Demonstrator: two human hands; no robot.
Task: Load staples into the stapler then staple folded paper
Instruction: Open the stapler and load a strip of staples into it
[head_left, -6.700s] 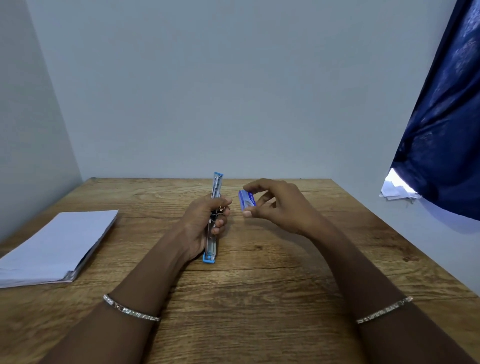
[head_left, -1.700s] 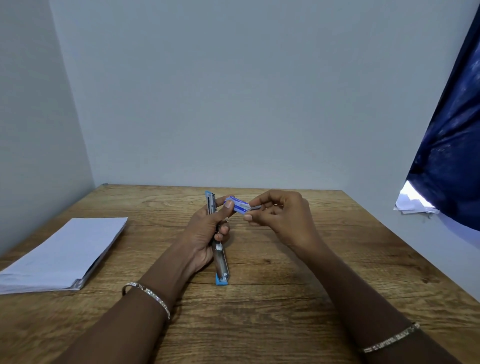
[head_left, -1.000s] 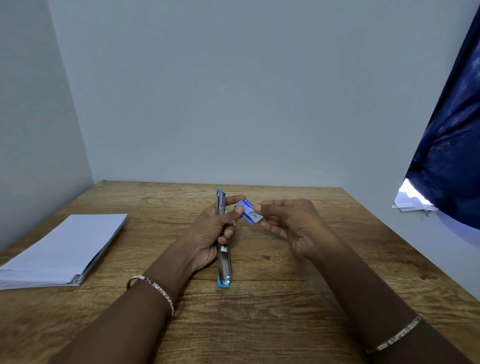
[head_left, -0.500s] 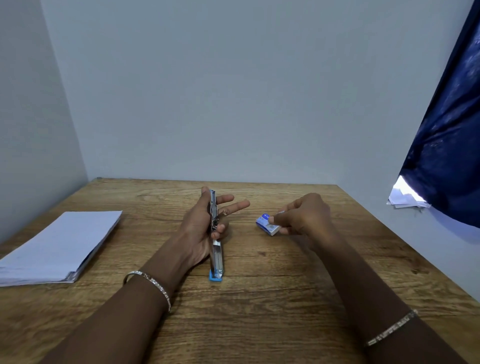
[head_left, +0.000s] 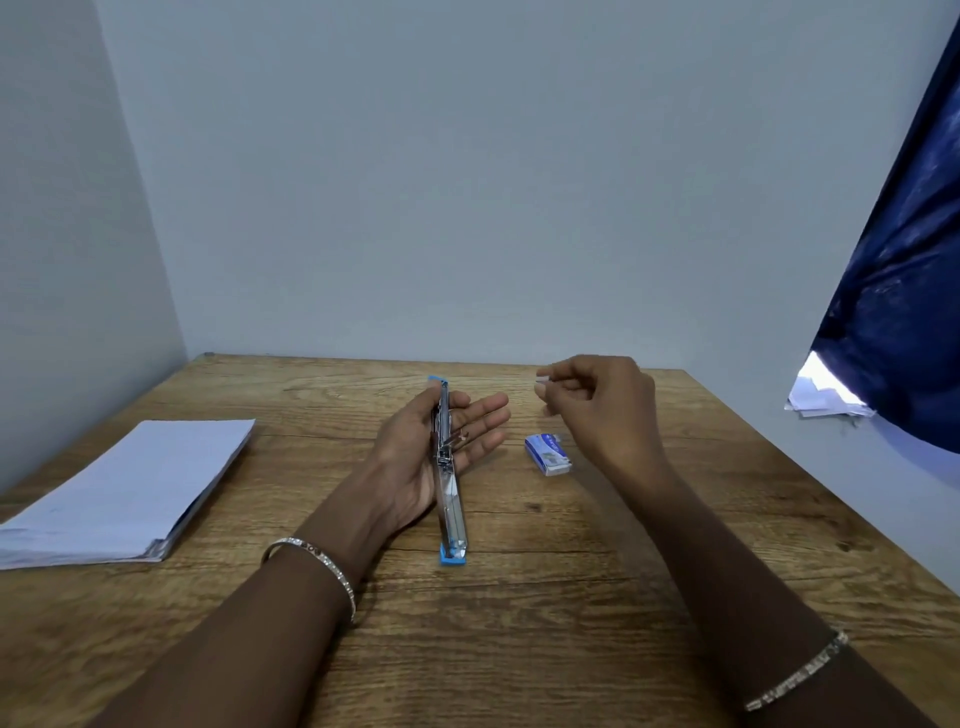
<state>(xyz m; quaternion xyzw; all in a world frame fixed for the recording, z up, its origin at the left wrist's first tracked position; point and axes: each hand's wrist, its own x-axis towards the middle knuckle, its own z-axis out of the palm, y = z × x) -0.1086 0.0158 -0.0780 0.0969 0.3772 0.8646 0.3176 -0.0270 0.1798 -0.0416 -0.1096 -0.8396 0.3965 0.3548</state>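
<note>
The wooden bench (head_left: 519, 623) is what I work on, with the stack of white paper (head_left: 130, 488) lying flat at its left side, well apart from everything else and not needed yet. My left hand (head_left: 431, 457) lies palm-up near the middle, fingers spread and relaxed, cradling the stapler (head_left: 449, 483) rather than gripping it — the thumb side steadies it while the fingers fan out to the right. The stapler is swung fully open into one long strip, a blue cap at each end, the near end resting on the bench and the shiny magazine channel facing up. Just to its right sits the small blue staple box (head_left: 548, 455), on the bench and apart from both hands.

My right hand (head_left: 597, 400) hovers above and beyond the box, thumb and forefinger pinched together. I judge it holds a strip of staples, though the thing itself is too small to make out.

To seat the strip well, I'd keep the stapler level and still, bring the pinch down along the channel's line, and lay the staples legs-down into the near section — flat, not tilted, or they'll jam when the pusher closes. I'd also curl the left fingers in a little for a firmer hold.
</note>
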